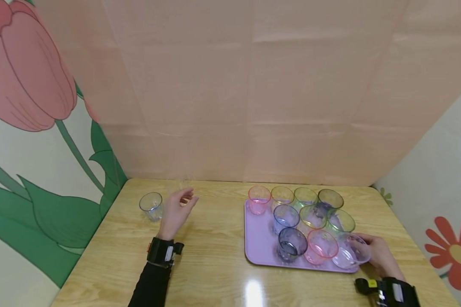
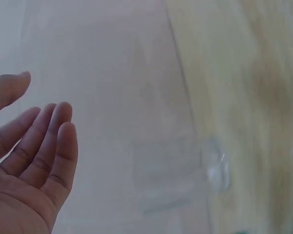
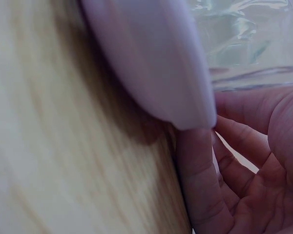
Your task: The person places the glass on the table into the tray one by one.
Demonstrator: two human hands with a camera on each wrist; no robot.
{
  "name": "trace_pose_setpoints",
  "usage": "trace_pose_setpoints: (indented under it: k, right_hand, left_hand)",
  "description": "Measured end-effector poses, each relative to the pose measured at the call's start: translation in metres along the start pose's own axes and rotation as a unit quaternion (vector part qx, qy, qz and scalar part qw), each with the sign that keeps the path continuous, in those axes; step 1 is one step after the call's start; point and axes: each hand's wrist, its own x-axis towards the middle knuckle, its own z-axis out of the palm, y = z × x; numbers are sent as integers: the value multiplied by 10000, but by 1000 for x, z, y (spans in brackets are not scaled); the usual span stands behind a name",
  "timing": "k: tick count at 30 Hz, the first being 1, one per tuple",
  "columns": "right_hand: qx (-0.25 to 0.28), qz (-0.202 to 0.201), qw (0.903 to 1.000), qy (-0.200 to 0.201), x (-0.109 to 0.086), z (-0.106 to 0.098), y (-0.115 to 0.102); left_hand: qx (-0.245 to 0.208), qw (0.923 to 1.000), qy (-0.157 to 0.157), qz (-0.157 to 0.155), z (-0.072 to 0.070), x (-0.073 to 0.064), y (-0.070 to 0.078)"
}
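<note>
My left hand [image 1: 176, 212] is raised above the table, fingers loosely bent and nothing in them. A clear glass [image 1: 151, 207] stands just left of it; the left wrist view shows this glass [image 2: 173, 173] faintly, apart from the fingers [image 2: 63, 151]. At the right front corner of the lilac tray [image 1: 258, 245], my right hand [image 1: 380, 256] grips the edge. In the right wrist view its fingers [image 3: 198, 180] curl under the tray rim [image 3: 185, 97], and the thumb lies above it. Close against that thumb stands a clear glass [image 1: 349, 251] on the tray.
Several tinted glasses crowd the tray, among them a pink glass [image 1: 259, 200], a blue glass [image 1: 286, 218], a dark grey glass [image 1: 292, 246] and a red-rimmed glass [image 1: 322, 247]. Behind the wooden table [image 1: 211, 256] rises a beige covered wall [image 1: 223, 106].
</note>
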Motion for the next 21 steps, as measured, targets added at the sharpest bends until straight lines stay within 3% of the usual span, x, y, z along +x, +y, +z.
trace_pose_setpoints:
  k: [5, 13, 15, 21]
  right_hand:
    - [-23, -57, 10000, 12, -3, 0, -2]
    - [-62, -34, 10000, 13, -4, 0, -3]
    - [-74, -53, 10000, 11, -4, 0, -3]
    - [-20, 55, 10000, 0, -5, 0, -4]
  left_hand:
    - [327, 9980, 528, -112, -24, 2, -6]
    - [948, 9888, 950, -648, -52, 1, -17]
    - [1116, 9864, 931, -761, -57, 1, -20]
    - [1363, 9802, 486, -1354, -67, 1, -28]
